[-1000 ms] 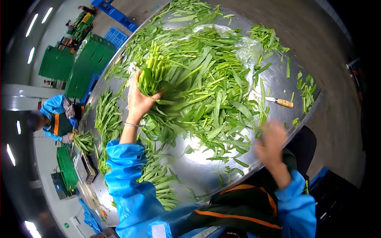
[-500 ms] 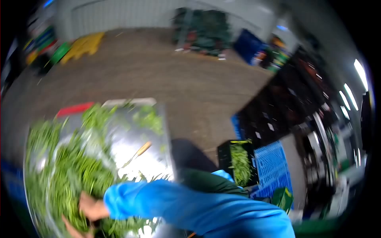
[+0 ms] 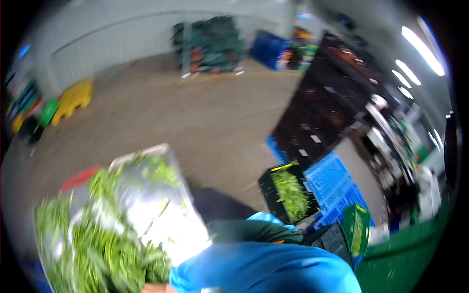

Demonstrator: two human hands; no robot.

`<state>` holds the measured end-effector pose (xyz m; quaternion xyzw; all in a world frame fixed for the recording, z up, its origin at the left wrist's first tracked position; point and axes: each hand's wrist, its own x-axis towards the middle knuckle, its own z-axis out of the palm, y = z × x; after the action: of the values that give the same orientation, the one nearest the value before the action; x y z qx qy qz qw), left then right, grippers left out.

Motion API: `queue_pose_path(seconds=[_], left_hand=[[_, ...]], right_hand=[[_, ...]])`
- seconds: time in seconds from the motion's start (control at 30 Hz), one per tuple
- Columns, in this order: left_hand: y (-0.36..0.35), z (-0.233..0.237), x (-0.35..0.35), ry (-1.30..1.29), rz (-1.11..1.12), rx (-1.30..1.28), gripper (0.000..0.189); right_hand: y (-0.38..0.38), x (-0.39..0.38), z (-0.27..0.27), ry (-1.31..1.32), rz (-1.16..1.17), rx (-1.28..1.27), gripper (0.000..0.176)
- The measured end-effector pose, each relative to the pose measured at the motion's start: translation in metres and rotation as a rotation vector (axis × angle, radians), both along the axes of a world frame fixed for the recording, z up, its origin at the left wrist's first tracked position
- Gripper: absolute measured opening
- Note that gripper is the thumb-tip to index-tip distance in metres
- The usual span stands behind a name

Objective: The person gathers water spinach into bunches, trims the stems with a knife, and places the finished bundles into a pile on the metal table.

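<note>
Loose leafy greens lie in a thick heap on the left of a shiny metal table. My right hand shows only in part at the bottom edge, below a blue sleeve. It is beside the near end of the greens, and its fingers are cut off by the frame. My left hand is out of view. A knife with a pale wooden handle lies on the bare metal to the right of the heap. Clear plastic shows among the leaves.
Right of the table stands a black crate of greens, beside blue pallets. Dark stacked crates rise behind. Dark green cloth lies beyond my sleeve. A yellow pallet stands far left.
The view has swung right and blurs. Both hands were at the greens before; now the left has gone out of frame and the right is at the bottom edge, nearer me.
</note>
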<state>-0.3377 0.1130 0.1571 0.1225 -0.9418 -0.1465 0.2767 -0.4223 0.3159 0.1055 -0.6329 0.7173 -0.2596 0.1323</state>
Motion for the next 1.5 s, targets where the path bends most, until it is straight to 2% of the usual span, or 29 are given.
queue_pose_path(seconds=[0.07,0.13,0.17,0.2,0.23,0.27,0.33,0.4,0.5,0.57,0.63,0.67,0.7,0.73,0.8,0.83,0.87,0.9,0.93,1.03,1.07,1.17,1.2,1.27,1.3,1.33,1.4,1.47,1.5], left_hand=[[-0.036,0.0,0.064,0.06,0.215,-0.09,0.093],[-0.058,0.014,0.12,0.291,0.511,-0.296,0.088],[-0.035,0.062,0.118,0.374,0.642,-0.195,0.075],[-0.01,0.112,0.113,0.465,0.763,-0.086,0.062],[-0.01,0.133,0.138,0.608,0.694,0.149,0.045],[0.005,0.155,0.146,0.753,0.672,0.369,0.033],[0.026,0.178,0.178,0.888,0.433,0.616,0.039],[0.051,0.207,0.202,0.907,0.397,0.762,0.048],[0.113,0.227,0.166,1.024,0.336,0.836,0.055],[0.148,0.232,0.144,1.005,0.285,0.954,0.061],[0.17,0.228,0.142,1.014,0.307,1.221,0.059],[0.178,0.223,0.142,0.971,0.295,1.355,0.056],[0.17,0.203,0.167,0.718,0.401,1.297,0.054],[0.16,0.185,0.188,0.469,0.497,1.228,0.053],[0.173,0.177,0.146,0.128,0.17,1.296,0.057],[0.179,0.168,0.118,0.001,0.046,1.34,0.061],[0.187,0.151,0.095,0.018,0.013,1.444,0.062],[0.195,0.134,0.071,0.034,-0.015,1.549,0.063],[0.203,0.107,0.053,0.09,-0.032,1.65,0.063],[0.205,0.015,-0.001,-0.156,0.008,1.116,0.069],[0.223,0.043,-0.012,-0.301,-0.02,0.776,0.074],[0.238,0.031,-0.027,-0.17,0.008,0.788,0.07],[0.238,0.023,-0.029,-0.145,0.014,0.829,0.068],[0.233,0.012,-0.034,0.013,0.018,1.133,0.048],[0.224,0.015,-0.033,-0.089,0.009,1.131,0.052],[0.211,0.023,-0.03,-0.186,0.004,1.127,0.055],[0.185,0.056,-0.023,-0.413,0.036,1.193,0.055],[0.16,0.069,-0.011,-0.462,-0.122,1.281,0.054],[0.163,0.088,-0.011,-0.418,-0.09,1.493,0.05]], right_hand=[[-0.01,0.015,-0.036,-0.161,-0.165,-0.097,0.03],[-0.002,-0.01,0.013,-0.309,-0.049,0.187,0.029],[-0.005,-0.012,0.003,-0.176,0.012,0.2,0.026],[-0.01,-0.009,-0.009,-0.265,-0.084,0.142,0.019],[-0.015,-0.008,-0.01,-0.438,-0.192,0.195,0.022],[-0.018,-0.01,-0.028,-0.28,-0.072,0.217,0.022],[0.0,-0.018,-0.021,-0.311,0.075,-0.075,0.021],[0.018,-0.031,0.021,-0.271,0.139,-0.017,0.023],[0.025,-0.068,0.077,-0.571,0.206,-0.043,0.025],[0.02,-0.098,0.129,-0.556,0.197,-0.098,0.029],[-0.002,-0.132,0.148,-0.281,0.179,-0.337,0.027],[-0.013,-0.152,0.162,-0.048,0.087,-0.207,0.026],[-0.016,-0.16,0.185,0.296,-0.052,0.048,0.033],[-0.016,-0.175,0.164,0.538,-0.183,-0.107,0.053],[-0.002,-0.171,0.156,0.354,-0.139,-0.108,0.078],[0.027,-0.15,0.172,-0.112,0.014,0.123,0.102],[0.057,-0.127,0.155,-0.534,0.179,0.018,0.118],[0.083,-0.099,0.139,-0.681,0.204,0.061,0.126],[0.096,-0.072,0.123,-0.92,0.121,0.004,0.123],[0.106,-0.029,0.069,-1.322,-0.212,-0.385,0.101],[0.11,-0.028,0.064,-1.437,-0.331,-0.437,0.092],[0.125,-0.035,0.09,-1.627,-0.564,-0.311,0.075],[0.127,-0.041,0.089,-1.724,-0.469,-0.359,0.075],[0.135,-0.049,0.092,-1.544,-0.319,-0.34,0.075],[0.141,-0.057,0.088,-1.712,-0.093,-0.311,0.077],[0.15,-0.074,0.093,-1.394,0.037,-0.174,0.08],[0.174,-0.117,0.062,-0.962,0.004,0.027,0.074],[0.178,-0.174,0.022,-0.444,-0.357,0.122,0.055],[0.176,-0.204,-0.012,-0.189,-0.507,0.138,0.052]])
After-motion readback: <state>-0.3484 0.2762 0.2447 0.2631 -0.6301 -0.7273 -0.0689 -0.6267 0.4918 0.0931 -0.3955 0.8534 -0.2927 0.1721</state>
